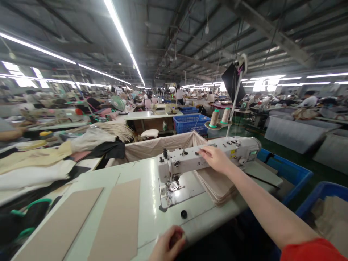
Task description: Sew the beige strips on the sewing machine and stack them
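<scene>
Progress: presser foot (pixel 175 179) bare, we judge stitching not underway | right hand (pixel 216 158): fingers together atop sewing machine (pixel 187 159), centre; pinch unclear | left hand (pixel 168 244): curled, near edge, contents hidden from us | beige panels (pixel 116 217) left; fabric stack (pixel 214 186) right; black disc (pixel 184 214) near, possible obstacle

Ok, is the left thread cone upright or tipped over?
Upright: the left thread cone stands on its round holder, narrower end uppermost.
</scene>
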The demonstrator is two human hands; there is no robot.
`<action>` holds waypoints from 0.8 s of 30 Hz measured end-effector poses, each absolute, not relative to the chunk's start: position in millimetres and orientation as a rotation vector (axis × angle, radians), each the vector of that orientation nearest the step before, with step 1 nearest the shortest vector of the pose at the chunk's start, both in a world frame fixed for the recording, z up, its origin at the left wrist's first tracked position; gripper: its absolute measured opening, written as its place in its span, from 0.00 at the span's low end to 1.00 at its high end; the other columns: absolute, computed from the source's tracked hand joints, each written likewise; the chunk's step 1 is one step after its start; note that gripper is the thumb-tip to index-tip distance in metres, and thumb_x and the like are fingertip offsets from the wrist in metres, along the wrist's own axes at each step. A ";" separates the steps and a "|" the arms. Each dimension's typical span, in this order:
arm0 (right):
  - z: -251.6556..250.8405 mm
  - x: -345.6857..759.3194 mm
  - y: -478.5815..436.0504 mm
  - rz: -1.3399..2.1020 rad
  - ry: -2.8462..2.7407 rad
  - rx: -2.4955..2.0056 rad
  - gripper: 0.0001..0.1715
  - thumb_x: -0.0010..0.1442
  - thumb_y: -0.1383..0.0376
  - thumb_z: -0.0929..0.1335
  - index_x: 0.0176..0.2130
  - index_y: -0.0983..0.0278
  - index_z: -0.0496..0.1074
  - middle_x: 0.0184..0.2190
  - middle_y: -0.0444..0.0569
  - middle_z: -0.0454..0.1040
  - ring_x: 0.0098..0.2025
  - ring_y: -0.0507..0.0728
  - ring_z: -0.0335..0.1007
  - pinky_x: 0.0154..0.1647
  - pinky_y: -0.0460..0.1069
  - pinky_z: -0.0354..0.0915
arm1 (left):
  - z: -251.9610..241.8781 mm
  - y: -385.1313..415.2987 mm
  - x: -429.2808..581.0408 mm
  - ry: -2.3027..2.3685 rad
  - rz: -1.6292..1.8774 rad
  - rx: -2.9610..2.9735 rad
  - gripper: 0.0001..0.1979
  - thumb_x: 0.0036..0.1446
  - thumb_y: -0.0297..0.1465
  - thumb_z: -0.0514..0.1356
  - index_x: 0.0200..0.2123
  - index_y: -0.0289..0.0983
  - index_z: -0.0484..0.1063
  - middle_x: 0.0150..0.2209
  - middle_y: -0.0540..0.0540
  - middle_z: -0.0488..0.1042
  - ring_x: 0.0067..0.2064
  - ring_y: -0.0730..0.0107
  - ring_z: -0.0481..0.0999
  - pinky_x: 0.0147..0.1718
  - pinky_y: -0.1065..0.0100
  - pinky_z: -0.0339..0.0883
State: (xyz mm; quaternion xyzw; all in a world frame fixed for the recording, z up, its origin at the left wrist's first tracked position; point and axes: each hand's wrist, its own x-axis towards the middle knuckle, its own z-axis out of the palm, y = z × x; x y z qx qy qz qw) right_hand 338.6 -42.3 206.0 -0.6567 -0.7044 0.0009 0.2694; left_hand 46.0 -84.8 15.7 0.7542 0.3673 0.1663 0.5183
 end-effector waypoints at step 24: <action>9.0 280.3 -82.9 0.897 -1.660 -1.779 0.10 0.58 0.58 0.66 0.32 0.62 0.68 0.25 0.43 0.69 0.30 0.54 0.64 0.31 0.46 0.54 | 4.9 -48.1 98.0 1.086 0.615 2.362 0.06 0.58 0.27 0.56 0.40 0.37 0.69 0.39 0.45 0.66 0.43 0.62 0.69 0.45 0.59 0.65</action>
